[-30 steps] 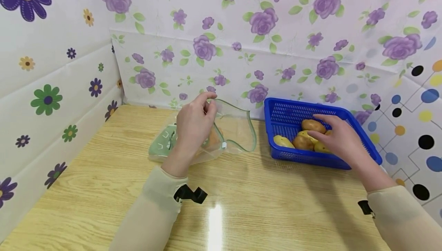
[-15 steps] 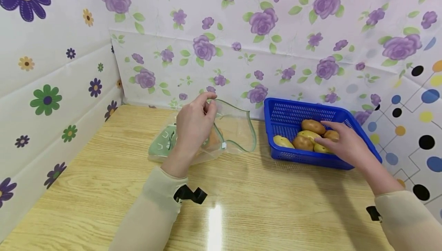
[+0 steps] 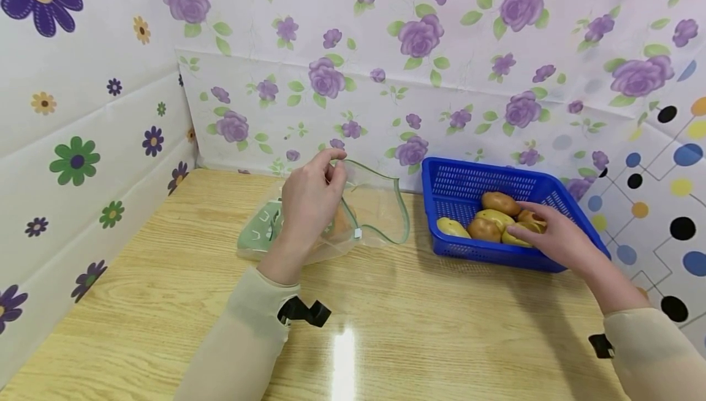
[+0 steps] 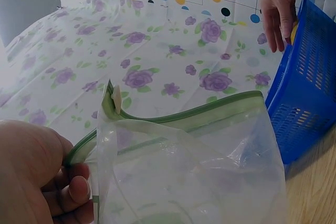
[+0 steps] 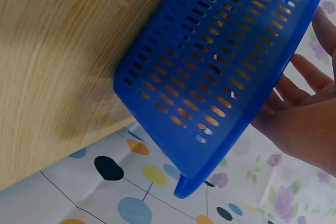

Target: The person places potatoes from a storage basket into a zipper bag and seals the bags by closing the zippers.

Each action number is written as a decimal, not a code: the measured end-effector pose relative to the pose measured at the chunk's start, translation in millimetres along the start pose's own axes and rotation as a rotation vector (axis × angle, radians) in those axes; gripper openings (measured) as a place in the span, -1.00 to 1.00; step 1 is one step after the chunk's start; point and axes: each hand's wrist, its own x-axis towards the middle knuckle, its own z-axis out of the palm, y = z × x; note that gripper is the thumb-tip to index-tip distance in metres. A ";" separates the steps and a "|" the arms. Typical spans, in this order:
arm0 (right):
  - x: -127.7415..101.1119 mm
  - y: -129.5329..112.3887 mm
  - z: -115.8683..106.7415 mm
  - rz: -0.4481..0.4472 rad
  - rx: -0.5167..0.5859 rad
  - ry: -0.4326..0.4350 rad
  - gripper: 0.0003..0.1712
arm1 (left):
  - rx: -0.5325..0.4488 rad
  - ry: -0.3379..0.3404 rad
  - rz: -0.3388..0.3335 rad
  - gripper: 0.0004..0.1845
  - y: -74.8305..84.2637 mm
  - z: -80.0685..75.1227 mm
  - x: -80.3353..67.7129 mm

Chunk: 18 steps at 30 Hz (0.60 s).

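The left hand (image 3: 311,189) pinches a green-edged, printed zip bag (image 4: 194,166); the right hand (image 3: 565,238), fingers parted, hangs over potatoes (image 3: 498,217) in a blue basket (image 3: 485,253).

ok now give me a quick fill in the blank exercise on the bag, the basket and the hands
1. The left hand grips the clear zipper bag by its edge, which has trim coloured ____.
2. The right hand is over potatoes inside a perforated plastic basket coloured ____.
3. In the head view, the basket stands to the ____ of the bag.
4. The tabletop shows a ____ grain pattern.

Missing words: green; blue; right; wood.
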 end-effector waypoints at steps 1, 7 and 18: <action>0.0 1.1 0.5 -0.001 0.008 -0.005 0.09 | -0.002 -0.001 0.000 -0.68 -0.2 0.0 0.0; 0.1 7.6 2.5 -0.006 0.014 -0.004 0.08 | 0.002 -0.001 -0.006 -0.68 -0.5 0.0 -0.1; -4.0 15.8 1.4 0.011 -0.018 -0.009 0.06 | 0.015 -0.004 -0.010 -0.68 -0.3 -0.4 -0.5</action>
